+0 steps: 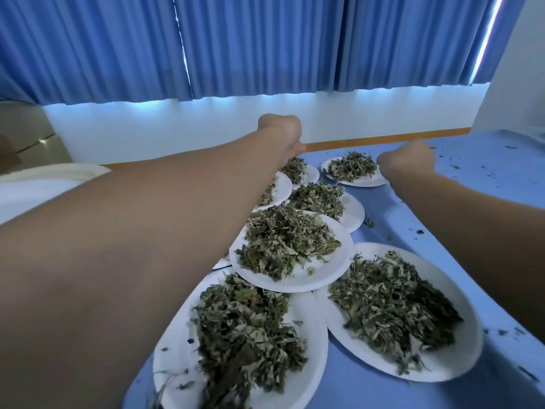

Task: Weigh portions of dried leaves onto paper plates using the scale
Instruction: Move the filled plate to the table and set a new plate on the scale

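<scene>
Dried green leaves [283,243] are kept on overlapped white paper plates [327,274], likely to spare blue-clothed desk [486,166] room, while the farthest are reached by left hand [281,132] and right hand [408,160], fingers hidden, so their closure cannot be told.

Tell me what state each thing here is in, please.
Plates: all heaped with dried leaves, several overlapping.
Curtains: drawn shut.
Tablecloth: littered with leaf crumbs.
Left hand: curled over the far plate; grip hidden.
Right hand: curled, blurred; grip unclear.
</scene>
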{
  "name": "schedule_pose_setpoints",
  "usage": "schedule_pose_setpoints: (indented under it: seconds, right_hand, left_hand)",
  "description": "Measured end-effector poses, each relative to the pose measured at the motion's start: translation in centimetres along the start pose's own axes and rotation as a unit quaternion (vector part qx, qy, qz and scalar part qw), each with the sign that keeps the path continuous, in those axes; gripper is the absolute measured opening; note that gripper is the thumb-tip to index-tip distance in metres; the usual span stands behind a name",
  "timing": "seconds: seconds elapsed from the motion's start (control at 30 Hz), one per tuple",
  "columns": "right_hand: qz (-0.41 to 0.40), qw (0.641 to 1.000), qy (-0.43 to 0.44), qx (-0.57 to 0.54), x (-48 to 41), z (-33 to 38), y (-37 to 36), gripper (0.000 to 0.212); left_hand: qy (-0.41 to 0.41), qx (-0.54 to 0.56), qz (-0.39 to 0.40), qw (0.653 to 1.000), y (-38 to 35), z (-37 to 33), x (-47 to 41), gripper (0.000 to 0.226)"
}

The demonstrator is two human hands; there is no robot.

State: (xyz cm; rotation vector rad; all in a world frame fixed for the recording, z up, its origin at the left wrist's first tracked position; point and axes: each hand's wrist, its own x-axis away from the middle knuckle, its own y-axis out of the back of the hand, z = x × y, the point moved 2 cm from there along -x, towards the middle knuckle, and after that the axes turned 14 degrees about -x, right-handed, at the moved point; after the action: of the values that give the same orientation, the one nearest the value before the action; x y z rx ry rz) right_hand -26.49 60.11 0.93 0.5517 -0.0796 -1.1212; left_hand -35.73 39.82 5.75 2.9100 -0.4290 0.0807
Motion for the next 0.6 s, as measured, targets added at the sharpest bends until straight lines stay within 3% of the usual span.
schedule_pose_setpoints:
  seconds: [0.07, 0.23, 0.37, 0.5, 0.6]
  right_hand:
    - [0.032, 0.995, 0.067, -0.068, 2.6, 2.7, -0.1, 0.009]
    - [0.173, 0.947, 0.242, -0.118, 12.4, 12.0, 0.0, 0.017]
    - [0.209, 0.916, 0.306, -0.152, 20.1, 18.4, -1.1, 0.025]
    - [0.309, 0.867, 0.327, -0.212, 28.4, 21.7, -2.6, 0.021]
    - [0.372, 0.819, 0.403, -0.166, 34.0, 23.0, -3.5, 0.02]
  left_hand:
    - [-0.01, -0.031, 0.017, 0.999, 1.4, -0.8, 0.7, 0.015]
    - [-0.07, -0.138, 0.031, 0.987, 6.0, -3.3, 5.4, 0.012]
    - [-0.119, -0.195, 0.003, 0.973, 13.2, -4.8, 11.8, 0.023]
    - [-0.116, -0.323, -0.034, 0.939, 23.2, -4.0, 17.7, 0.026]
    - [-0.146, -0.43, -0.037, 0.89, 29.7, -1.9, 21.6, 0.028]
